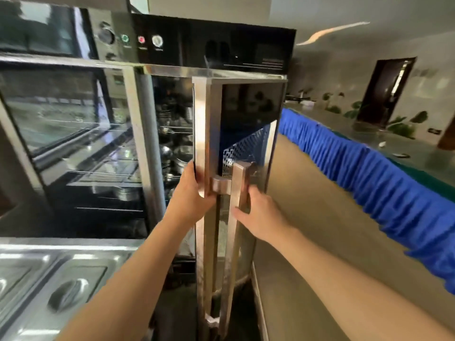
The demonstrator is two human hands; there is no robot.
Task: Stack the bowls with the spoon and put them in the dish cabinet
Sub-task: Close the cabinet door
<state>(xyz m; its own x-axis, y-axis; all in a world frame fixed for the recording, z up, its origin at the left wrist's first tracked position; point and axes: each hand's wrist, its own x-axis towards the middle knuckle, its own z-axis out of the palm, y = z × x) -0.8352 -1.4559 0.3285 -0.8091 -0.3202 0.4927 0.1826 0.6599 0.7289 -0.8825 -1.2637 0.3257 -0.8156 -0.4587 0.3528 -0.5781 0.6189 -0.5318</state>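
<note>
A tall steel dish cabinet (172, 50) with a black control panel stands in front of me. Its right door (248, 114) is swung partway open, edge toward me. My left hand (192, 193) grips the door's free edge near mid height. My right hand (258, 212) is wrapped around the long vertical steel handle (236, 237) on the door's outer face. Through the gap, steel bowls and plates (177, 153) sit on wire shelves inside. I cannot pick out a spoon. The left glass door (64, 124) is shut.
Steel food pans with lids (61, 286) lie on a counter at the lower left. A long table with a blue pleated skirt (384, 183) runs along the right. A beige floor strip lies between the cabinet and that table. A dark doorway (386, 89) is far right.
</note>
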